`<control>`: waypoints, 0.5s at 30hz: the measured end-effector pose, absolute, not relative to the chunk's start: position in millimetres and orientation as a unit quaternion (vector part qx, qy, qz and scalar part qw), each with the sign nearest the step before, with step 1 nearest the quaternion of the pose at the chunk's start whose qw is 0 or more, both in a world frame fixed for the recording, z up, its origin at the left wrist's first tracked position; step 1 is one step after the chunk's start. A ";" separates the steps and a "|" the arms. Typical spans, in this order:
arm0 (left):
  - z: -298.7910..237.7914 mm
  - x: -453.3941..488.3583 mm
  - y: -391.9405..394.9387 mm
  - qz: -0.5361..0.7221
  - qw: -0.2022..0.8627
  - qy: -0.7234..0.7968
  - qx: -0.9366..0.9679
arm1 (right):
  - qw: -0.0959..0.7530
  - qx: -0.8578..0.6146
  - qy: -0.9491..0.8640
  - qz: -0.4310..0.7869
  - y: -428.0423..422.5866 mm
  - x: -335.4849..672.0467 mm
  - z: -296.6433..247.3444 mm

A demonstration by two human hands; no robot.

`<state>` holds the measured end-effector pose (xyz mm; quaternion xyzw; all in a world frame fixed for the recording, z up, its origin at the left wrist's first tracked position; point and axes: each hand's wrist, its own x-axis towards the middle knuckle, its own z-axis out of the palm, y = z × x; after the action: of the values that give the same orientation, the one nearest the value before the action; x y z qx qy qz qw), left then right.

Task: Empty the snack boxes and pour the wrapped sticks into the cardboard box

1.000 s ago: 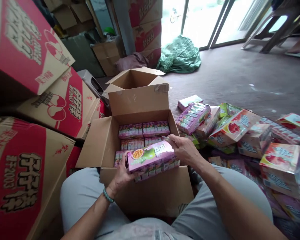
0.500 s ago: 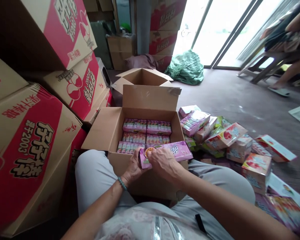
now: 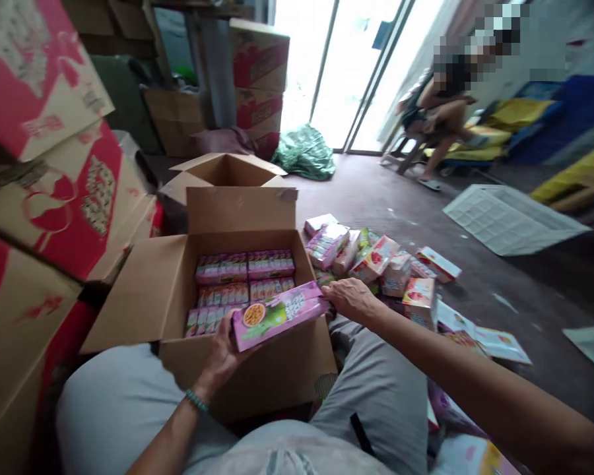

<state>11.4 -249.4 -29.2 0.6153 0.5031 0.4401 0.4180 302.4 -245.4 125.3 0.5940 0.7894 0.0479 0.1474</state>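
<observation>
A long pink candy box [image 3: 280, 316] with a passion fruit picture is held tilted over the front edge of an open carton [image 3: 247, 389]. My left hand [image 3: 222, 353], with a beaded bracelet at the wrist, grips its left end. At its right end the fingers of my right hand [image 3: 349, 300] are closed on the corner. Inside the carton lie rows of purple and orange packs [image 3: 222, 267], their small wrapped pieces showing on top. The pink box hides part of the front row.
Loose candy boxes [image 3: 376, 257] lie heaped on the floor to the right. Large printed cartons [image 3: 74, 204] are stacked at my left. Another open carton [image 3: 228, 171] stands behind. A person [image 3: 440, 112] sits near the glass doors, beyond a white woven sheet [image 3: 505, 218].
My right hand has slid from the box's left part to its right end, uncovering the fruit picture. The view has turned right, bringing the seated person further into sight.
</observation>
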 end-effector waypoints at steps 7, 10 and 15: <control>-18.1 8.6 -229.0 0.415 0.371 0.580 0.595 | 0.008 0.698 0.716 -0.014 -248.3 360.2 104.6; 8.5 25.5 -209.8 0.414 0.391 0.616 0.544 | -0.161 0.774 0.612 -0.021 -263.7 366.8 93.3; 94.7 131.0 -171.9 0.441 0.564 0.507 0.480 | -0.432 0.675 0.591 -0.092 -270.9 337.0 89.9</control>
<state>131.0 -171.9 94.7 0.4802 0.5072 0.4406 0.5639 337.0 -270.9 89.9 0.6752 0.5908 -0.0923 -0.4319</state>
